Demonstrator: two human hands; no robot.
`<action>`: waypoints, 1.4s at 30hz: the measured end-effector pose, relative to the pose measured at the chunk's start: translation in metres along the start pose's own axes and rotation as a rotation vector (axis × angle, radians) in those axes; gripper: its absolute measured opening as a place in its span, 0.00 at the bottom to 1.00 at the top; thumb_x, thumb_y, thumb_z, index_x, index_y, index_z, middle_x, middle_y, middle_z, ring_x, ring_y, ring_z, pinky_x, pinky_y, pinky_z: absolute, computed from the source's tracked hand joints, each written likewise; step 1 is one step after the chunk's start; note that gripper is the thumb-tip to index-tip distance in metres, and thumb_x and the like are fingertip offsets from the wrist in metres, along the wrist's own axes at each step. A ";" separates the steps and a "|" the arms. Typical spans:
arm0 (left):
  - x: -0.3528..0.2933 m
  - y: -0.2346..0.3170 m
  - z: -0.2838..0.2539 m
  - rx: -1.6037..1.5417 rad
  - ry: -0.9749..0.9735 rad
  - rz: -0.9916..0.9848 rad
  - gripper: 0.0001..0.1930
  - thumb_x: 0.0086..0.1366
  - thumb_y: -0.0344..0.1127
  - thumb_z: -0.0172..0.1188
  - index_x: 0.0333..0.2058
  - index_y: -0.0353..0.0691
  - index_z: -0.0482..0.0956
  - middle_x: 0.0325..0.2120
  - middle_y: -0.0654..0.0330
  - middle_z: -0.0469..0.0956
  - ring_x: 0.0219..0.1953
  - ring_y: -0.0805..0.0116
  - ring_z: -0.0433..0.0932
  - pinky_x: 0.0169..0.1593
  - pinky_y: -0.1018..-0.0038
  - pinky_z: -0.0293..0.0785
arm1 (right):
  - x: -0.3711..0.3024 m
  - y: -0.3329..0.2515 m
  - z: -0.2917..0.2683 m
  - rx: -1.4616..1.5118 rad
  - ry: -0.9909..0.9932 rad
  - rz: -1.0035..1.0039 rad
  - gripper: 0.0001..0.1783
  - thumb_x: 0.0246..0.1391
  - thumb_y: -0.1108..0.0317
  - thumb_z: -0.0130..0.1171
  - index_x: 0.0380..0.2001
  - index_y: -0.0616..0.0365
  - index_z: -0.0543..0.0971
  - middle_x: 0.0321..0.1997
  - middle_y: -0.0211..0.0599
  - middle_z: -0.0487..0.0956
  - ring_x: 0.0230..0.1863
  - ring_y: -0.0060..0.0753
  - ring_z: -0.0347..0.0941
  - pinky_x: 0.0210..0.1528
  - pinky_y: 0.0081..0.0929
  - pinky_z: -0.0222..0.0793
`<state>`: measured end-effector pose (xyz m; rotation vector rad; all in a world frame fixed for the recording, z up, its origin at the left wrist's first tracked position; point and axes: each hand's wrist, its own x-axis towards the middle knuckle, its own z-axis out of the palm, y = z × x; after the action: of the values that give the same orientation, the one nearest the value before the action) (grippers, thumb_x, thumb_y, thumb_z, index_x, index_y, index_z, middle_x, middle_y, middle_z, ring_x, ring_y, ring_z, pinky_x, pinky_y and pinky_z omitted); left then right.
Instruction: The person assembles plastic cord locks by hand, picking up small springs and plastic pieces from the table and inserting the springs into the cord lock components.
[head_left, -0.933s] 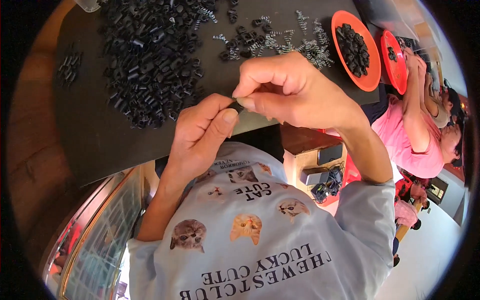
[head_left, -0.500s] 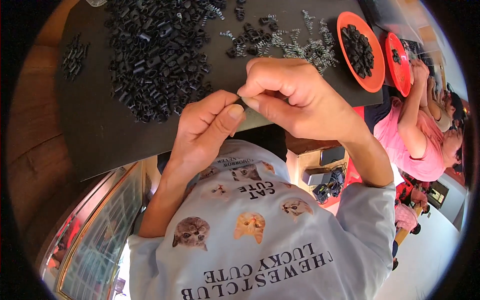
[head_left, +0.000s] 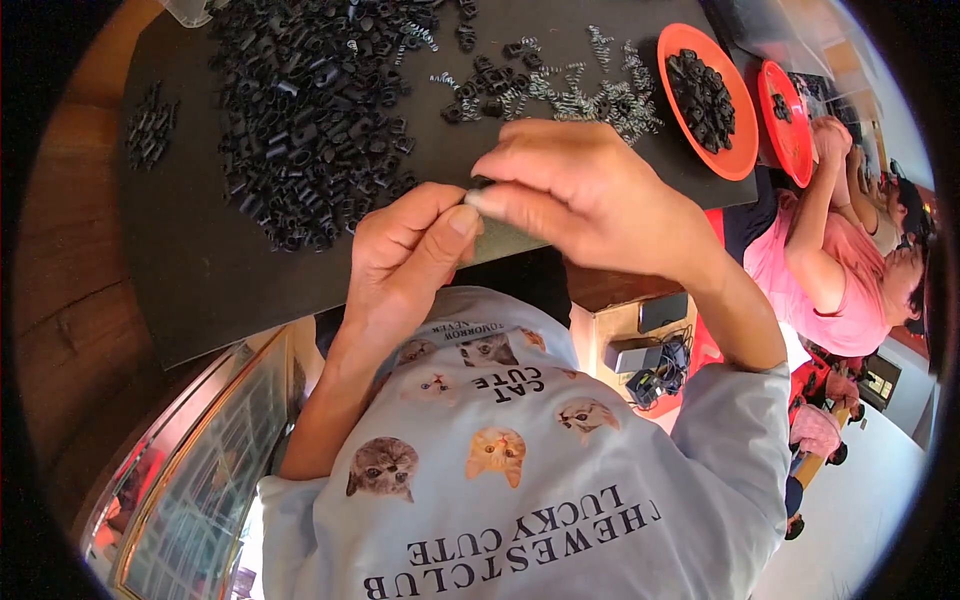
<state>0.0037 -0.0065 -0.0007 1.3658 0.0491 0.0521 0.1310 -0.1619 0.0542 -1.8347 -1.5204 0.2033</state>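
Over the table's near edge my two hands meet, fingertips touching. My left hand (head_left: 405, 245) is closed, thumb pressed against the bent index finger in a pinch. My right hand (head_left: 595, 205) pinches at the same spot, its fingers slightly blurred. Between them shows a small black plastic part (head_left: 481, 183), mostly hidden by the fingertips. Beyond my left hand spreads a big heap of short black tubular plastic parts (head_left: 300, 130). Small metal coil springs (head_left: 615, 105) lie loose past my right hand, with a few black pieces (head_left: 490, 80) beside them.
An orange-red plate (head_left: 738, 160) of black pieces sits at the table's right, near a second red plate (head_left: 800, 160). A small pile of dark thin parts (head_left: 150, 125) lies far left. Someone in a pink shirt (head_left: 855, 290) works at the right. A glass-fronted case (head_left: 205, 460) stands lower left.
My right fingers have shifted and opened slightly around the black part, showing more of it. My left hand keeps its pinch. The whole view has shifted a little.
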 end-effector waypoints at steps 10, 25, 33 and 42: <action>0.000 0.001 0.004 -0.234 0.089 -0.138 0.08 0.68 0.32 0.55 0.37 0.33 0.79 0.20 0.66 0.75 0.18 0.83 0.69 0.21 0.86 0.63 | -0.004 -0.018 0.008 -0.365 0.049 -0.006 0.15 0.41 0.64 0.65 0.24 0.63 0.72 0.25 0.39 0.70 0.25 0.42 0.75 0.22 0.33 0.72; -0.001 0.001 0.005 -0.004 0.051 -0.059 0.12 0.70 0.33 0.49 0.38 0.28 0.78 0.20 0.62 0.76 0.19 0.78 0.72 0.23 0.82 0.68 | -0.012 -0.017 0.026 -0.463 0.041 -0.041 0.10 0.39 0.68 0.58 0.25 0.61 0.73 0.25 0.37 0.69 0.26 0.35 0.75 0.20 0.29 0.72; -0.002 0.000 0.015 -0.051 0.185 0.060 0.08 0.69 0.30 0.51 0.40 0.31 0.74 0.21 0.65 0.74 0.20 0.82 0.71 0.22 0.84 0.66 | -0.012 -0.013 0.014 -0.390 0.129 0.014 0.12 0.41 0.68 0.62 0.28 0.63 0.74 0.26 0.37 0.71 0.25 0.40 0.74 0.22 0.34 0.72; -0.004 -0.003 0.008 -0.007 0.174 0.022 0.06 0.68 0.29 0.51 0.40 0.32 0.73 0.22 0.68 0.70 0.19 0.86 0.64 0.22 0.86 0.61 | -0.041 0.011 -0.019 -0.511 0.257 0.111 0.13 0.46 0.66 0.64 0.32 0.65 0.76 0.26 0.43 0.74 0.25 0.44 0.74 0.27 0.35 0.72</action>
<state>0.0003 -0.0156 -0.0015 1.3524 0.1798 0.1899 0.1382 -0.2077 0.0484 -2.2383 -1.3702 -0.3927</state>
